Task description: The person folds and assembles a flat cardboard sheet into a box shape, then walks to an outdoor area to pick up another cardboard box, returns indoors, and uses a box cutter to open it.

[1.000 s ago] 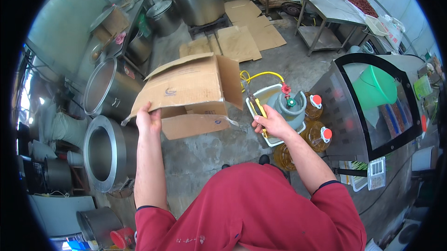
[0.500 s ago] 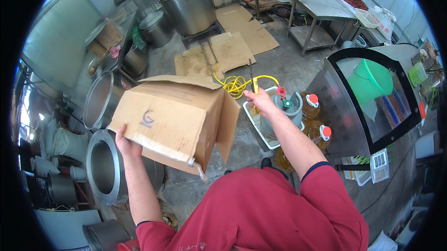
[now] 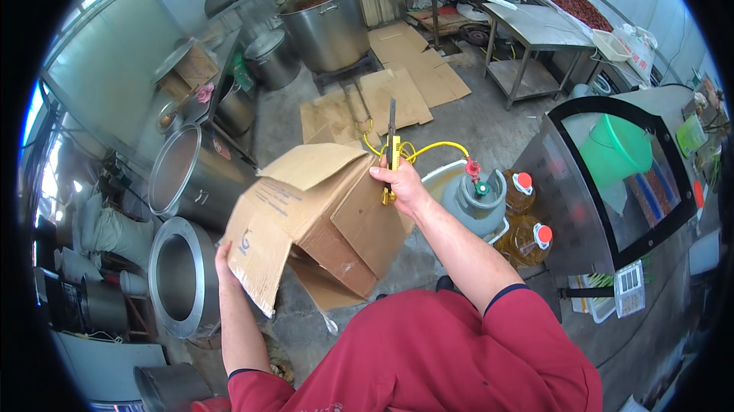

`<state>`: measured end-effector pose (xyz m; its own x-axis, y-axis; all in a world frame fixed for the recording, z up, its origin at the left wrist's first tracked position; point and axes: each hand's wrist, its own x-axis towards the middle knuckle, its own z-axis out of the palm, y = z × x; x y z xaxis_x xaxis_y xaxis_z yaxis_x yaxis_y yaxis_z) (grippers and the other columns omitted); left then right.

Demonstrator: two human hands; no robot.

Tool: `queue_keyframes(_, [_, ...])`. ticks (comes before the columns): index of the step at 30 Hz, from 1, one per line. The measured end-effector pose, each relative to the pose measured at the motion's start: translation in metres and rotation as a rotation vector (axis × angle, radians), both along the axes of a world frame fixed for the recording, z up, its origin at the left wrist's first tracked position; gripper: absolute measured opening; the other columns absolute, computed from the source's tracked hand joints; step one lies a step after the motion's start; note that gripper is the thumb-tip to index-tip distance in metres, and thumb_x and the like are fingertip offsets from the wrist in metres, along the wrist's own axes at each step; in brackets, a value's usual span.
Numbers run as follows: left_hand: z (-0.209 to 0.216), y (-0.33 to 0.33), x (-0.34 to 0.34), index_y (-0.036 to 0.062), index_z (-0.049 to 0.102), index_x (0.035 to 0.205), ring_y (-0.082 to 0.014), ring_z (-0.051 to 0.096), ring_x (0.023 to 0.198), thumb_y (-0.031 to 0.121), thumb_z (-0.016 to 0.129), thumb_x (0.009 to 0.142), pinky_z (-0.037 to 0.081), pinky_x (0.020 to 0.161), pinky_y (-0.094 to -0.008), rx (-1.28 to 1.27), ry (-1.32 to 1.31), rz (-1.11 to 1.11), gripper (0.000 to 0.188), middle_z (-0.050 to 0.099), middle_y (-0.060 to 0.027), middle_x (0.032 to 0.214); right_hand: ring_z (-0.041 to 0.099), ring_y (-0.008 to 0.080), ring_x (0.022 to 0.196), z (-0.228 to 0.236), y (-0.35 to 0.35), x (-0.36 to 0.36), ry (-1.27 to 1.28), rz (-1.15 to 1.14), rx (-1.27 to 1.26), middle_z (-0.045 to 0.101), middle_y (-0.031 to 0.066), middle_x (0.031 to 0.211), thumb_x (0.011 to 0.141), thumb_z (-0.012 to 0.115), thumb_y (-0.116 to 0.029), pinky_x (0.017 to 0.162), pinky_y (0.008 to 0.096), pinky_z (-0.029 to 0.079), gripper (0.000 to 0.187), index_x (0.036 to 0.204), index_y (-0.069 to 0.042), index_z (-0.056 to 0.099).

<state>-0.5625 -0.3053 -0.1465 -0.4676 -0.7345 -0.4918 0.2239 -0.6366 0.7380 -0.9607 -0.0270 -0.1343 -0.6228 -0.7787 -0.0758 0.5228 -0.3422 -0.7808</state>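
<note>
A brown cardboard box [image 3: 355, 247] with loose flaps is held up in front of me, tilted. My left hand [image 3: 225, 265] grips the edge of its printed flap at the left, with some fingers hidden behind the cardboard. At the box's upper right, my right hand [image 3: 404, 188] is closed around a yellow utility knife [image 3: 394, 153]. Its long, dark blade points up and away from me. The right hand is close against the box side; whether it touches the cardboard I cannot tell. A torn white strip hangs from the box's lower edge.
Right of the box stand a grey gas cylinder [image 3: 470, 204] with a yellow hose [image 3: 440, 146] and oil jugs [image 3: 527, 242]. Large steel pots [image 3: 200, 282] line the left. A steel cabinet [image 3: 547, 213] is at right; flattened cardboard [image 3: 397, 94] covers floor farther off.
The box has turned and tipped, so its flapped side now faces right and toward me. My right hand with the knife has moved left to the box; the left hand still holds on.
</note>
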Motion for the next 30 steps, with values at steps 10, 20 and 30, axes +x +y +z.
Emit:
queue_keyframes(10, [0.073, 0.068, -0.111, 0.0002, 0.052, 0.138, -0.0233, 0.058, 0.122, 0.014, 0.066, 0.093, 0.046, 0.102, -0.0352, -1.129, -0.38, -0.414, 0.049, 0.058, -0.0161, 0.136, 0.051, 0.013, 0.079, 0.059, 0.008, 0.05, 0.795, 0.085, 0.335, 0.054, 0.0023, 0.086, 0.078, 0.078, -0.016, 0.073, 0.0294, 0.046, 0.032, 0.095, -0.005, 0.053])
queue_keyframes(20, [0.088, 0.131, -0.153, 0.0069, 0.065, 0.106, -0.0338, 0.055, 0.121, 0.035, 0.061, 0.095, 0.031, 0.113, -0.0567, -1.755, -0.393, -0.792, 0.03, 0.062, -0.0142, 0.118, 0.057, 0.0376, 0.09, 0.062, 0.059, 0.077, 1.177, 0.225, 0.308, 0.063, 0.0178, 0.091, 0.078, 0.076, -0.022, 0.08, 0.0441, 0.048, 0.032, 0.098, -0.003, 0.059])
queue_keyframes(30, [0.079, 0.174, -0.129, 0.0097, 0.051, 0.063, -0.028, 0.051, 0.068, 0.044, 0.066, 0.085, 0.042, 0.08, -0.0436, -1.973, -0.066, -0.278, 0.044, 0.05, -0.0067, 0.066, 0.065, 0.033, 0.09, 0.082, 0.093, 0.084, 1.162, 0.457, 0.444, 0.065, 0.0157, 0.094, 0.087, 0.073, -0.032, 0.081, 0.0408, 0.051, 0.041, 0.113, -0.002, 0.064])
